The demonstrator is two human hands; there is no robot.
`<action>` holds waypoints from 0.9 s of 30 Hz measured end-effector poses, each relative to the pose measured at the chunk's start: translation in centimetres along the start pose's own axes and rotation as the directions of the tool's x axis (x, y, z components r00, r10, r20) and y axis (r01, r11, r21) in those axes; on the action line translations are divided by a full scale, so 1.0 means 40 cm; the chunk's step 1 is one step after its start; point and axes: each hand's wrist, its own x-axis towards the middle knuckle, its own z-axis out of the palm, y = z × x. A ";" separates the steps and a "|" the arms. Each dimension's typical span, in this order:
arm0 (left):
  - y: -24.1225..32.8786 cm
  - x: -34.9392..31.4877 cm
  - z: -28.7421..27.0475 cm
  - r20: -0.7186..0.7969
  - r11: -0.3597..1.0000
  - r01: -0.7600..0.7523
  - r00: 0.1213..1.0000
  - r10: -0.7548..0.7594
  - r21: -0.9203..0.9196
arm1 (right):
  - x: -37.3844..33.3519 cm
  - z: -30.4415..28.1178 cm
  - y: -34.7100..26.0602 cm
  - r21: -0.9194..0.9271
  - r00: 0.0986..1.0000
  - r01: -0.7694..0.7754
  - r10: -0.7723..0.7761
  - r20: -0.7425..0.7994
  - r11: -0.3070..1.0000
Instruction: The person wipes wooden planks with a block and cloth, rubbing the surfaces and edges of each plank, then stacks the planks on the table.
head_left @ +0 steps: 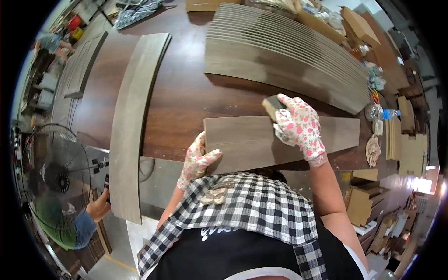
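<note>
A flat grey-brown board (242, 140) lies crosswise in front of me, along the near edge of the dark wooden table. My left hand (198, 161), in a white glove with a pink flower print, grips the board's left end with the thumb on top and the fingers around the edge. My right hand (298, 123), in a matching glove, is closed around a small dark-and-tan block (270, 107). It holds the block over the board's far edge, near the middle. Whether the block touches the surface cannot be made out.
Beyond the board, a row of similar boards (280, 65) leans in layers. A long board stack (128, 121) overhangs the table's near edge at left. Boxes (322, 25) and a bottle (389, 114) are at right. A fan (58, 177) and another person (70, 228) are at left.
</note>
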 end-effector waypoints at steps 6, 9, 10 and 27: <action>0.062 -0.004 0.012 -0.077 0.977 -0.012 0.997 0.029 0.213 | -0.008 0.021 -0.090 0.395 0.992 0.100 -0.063 -0.105 0.913; 0.073 -0.020 -0.027 -0.091 0.981 -0.023 0.995 0.041 0.194 | -0.048 0.053 0.070 0.043 0.965 0.176 -0.164 -0.204 0.984; 0.088 -0.029 -0.033 -0.115 0.983 -0.023 0.992 0.044 0.182 | -0.065 0.043 0.134 -0.061 0.996 0.069 -0.072 -0.045 0.996; 0.204 -0.091 -0.220 -0.164 0.875 -0.145 0.956 0.244 0.461 | -0.252 0.117 0.585 -0.320 0.989 -0.115 0.079 -0.126 0.940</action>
